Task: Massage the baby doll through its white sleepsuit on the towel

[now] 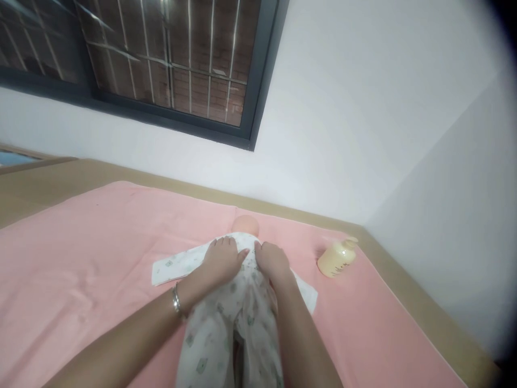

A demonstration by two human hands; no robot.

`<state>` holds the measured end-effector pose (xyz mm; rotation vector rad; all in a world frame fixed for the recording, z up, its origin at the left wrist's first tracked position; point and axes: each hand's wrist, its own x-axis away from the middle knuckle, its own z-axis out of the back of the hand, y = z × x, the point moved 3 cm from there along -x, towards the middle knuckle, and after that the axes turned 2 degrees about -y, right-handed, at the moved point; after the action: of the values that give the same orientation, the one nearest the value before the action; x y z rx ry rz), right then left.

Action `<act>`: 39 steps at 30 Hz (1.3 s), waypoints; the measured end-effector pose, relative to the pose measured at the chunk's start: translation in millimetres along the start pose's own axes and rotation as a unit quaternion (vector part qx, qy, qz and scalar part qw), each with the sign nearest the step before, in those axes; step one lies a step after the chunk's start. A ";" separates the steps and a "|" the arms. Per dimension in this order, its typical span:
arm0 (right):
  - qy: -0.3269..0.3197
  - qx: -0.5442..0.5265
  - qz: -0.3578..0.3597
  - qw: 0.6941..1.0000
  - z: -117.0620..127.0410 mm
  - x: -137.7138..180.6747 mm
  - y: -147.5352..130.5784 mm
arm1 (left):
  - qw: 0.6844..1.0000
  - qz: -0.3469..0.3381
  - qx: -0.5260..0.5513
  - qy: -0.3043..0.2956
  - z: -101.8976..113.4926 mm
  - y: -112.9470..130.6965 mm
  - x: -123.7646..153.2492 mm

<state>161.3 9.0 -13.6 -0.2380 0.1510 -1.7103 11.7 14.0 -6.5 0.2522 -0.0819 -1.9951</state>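
A baby doll (245,223) lies on its back on a pink sheet (100,242), dressed in a white printed sleepsuit (226,318), head pointing away from me. My left hand (221,260) lies flat on the doll's chest with its fingers stretched out; a bracelet is on the wrist. Beside it, my right hand (272,261) rests on the same garment near the doll's shoulder, fingers curled down onto the cloth. Whether they pinch the fabric is unclear. The doll's legs run down towards me between my forearms.
A pale yellow bottle (337,260) lies on its side on the sheet to the right of the doll. A tan mattress border (407,291) runs along the white walls. A barred dark-framed window (169,59) is at the upper left.
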 end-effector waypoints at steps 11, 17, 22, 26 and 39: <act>0.021 -0.031 0.019 0.999 -8.2 -9.6 -12.4 | 0.999 -0.019 0.025 0.006 6.5 2.3 6.0; 0.011 -0.001 -0.001 1.000 1.0 0.8 -12.2 | 0.998 -0.021 0.050 0.025 6.8 6.2 6.0; 0.017 0.050 0.064 0.997 11.4 32.8 -33.4 | 0.988 0.094 0.109 -0.061 -13.5 -31.2 -19.8; -0.003 0.038 0.058 0.998 10.1 27.6 -27.7 | 0.993 0.099 0.057 -0.027 -16.3 -32.1 -17.8; -0.043 -0.030 0.051 0.997 9.1 17.6 -14.1 | 0.998 -0.005 -0.009 0.056 -4.8 10.6 11.0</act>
<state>147.6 -5.9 -0.1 -0.3425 0.1486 -1.5926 17.7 -0.2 -10.9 0.3521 0.0076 -1.9859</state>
